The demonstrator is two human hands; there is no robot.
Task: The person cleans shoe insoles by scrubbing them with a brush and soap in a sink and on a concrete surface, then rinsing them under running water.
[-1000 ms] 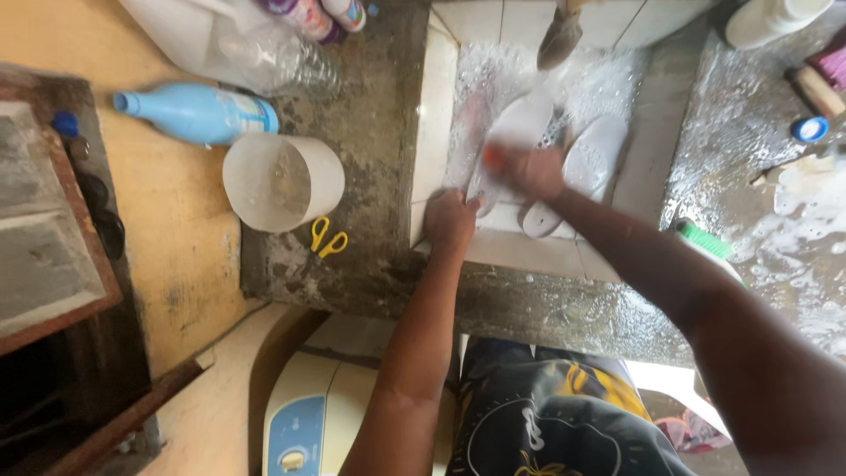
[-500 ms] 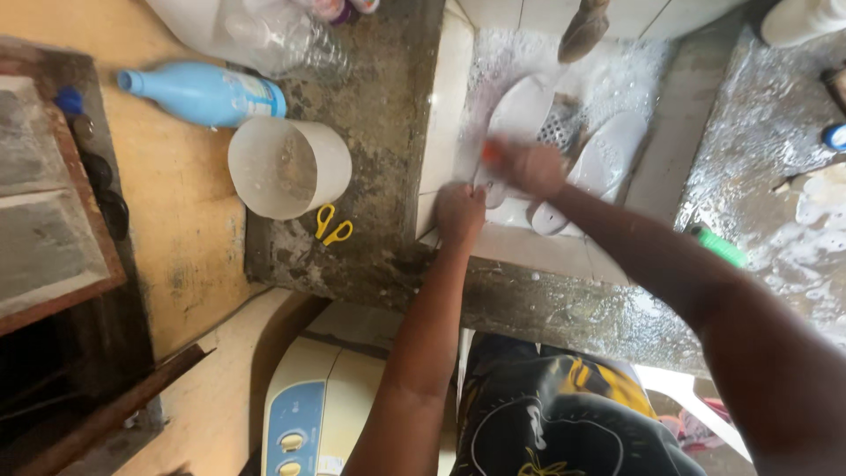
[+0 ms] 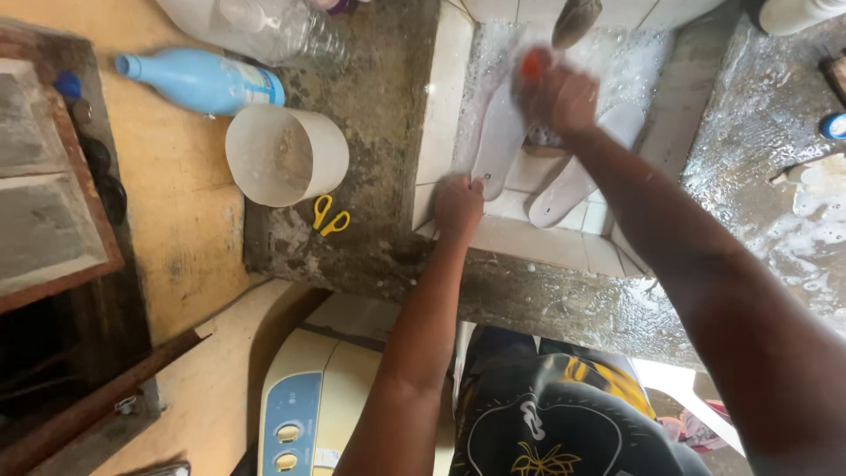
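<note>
- White insole (image 3: 499, 141) lies in the tiled sink (image 3: 445, 97), soapy.
- Left hand (image 3: 458, 204) presses its near end, fingers curled.
- Right hand (image 3: 564, 95) grips a red brush (image 3: 532, 63) at its far end.
- Yellow scissors (image 3: 330, 214) lie left of the sink.

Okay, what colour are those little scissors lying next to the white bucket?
Yellow: the scissors have yellow handles, seen clearly in the head view.

Rough concrete surface (image 3: 379, 106) carries a translucent plastic cup (image 3: 286, 155), yellow scissors (image 3: 330, 214), a blue bottle (image 3: 203, 79) and a clear bottle (image 3: 264, 26)
</note>
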